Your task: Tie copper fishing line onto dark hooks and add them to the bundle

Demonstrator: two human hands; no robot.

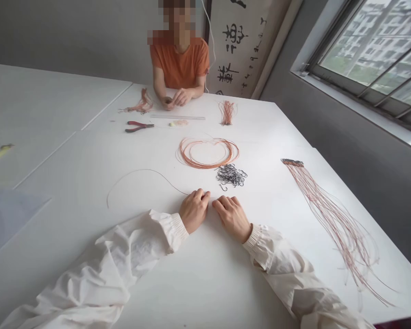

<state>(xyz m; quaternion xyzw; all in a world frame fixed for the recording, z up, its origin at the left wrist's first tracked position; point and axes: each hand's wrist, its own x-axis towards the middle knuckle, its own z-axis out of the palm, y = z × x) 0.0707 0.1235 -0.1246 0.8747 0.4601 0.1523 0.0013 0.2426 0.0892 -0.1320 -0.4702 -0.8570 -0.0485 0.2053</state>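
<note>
My left hand [194, 210] rests on the white table [71, 183], its fingertips on a thin dark line [140, 172] that curves away to the left. The line seems pinched there. My right hand [232, 217] lies just beside it, fingers curled and almost meeting the left fingertips; whether it holds anything is unclear. Beyond both hands lie a heap of dark metal fish hooks [231, 176] and a coil of copper-coloured line [208, 153]. To the right, a bundle of reddish lines [335, 228] fans out from a dark clustered end.
Across the table a person in an orange shirt [180, 64] works with both hands [174, 97]. Nearby lie red-handled pliers [139, 126], a steel ruler [178, 117], and two small bundles of copper-coloured line [227, 113]. A window [366, 50] lies at the upper right.
</note>
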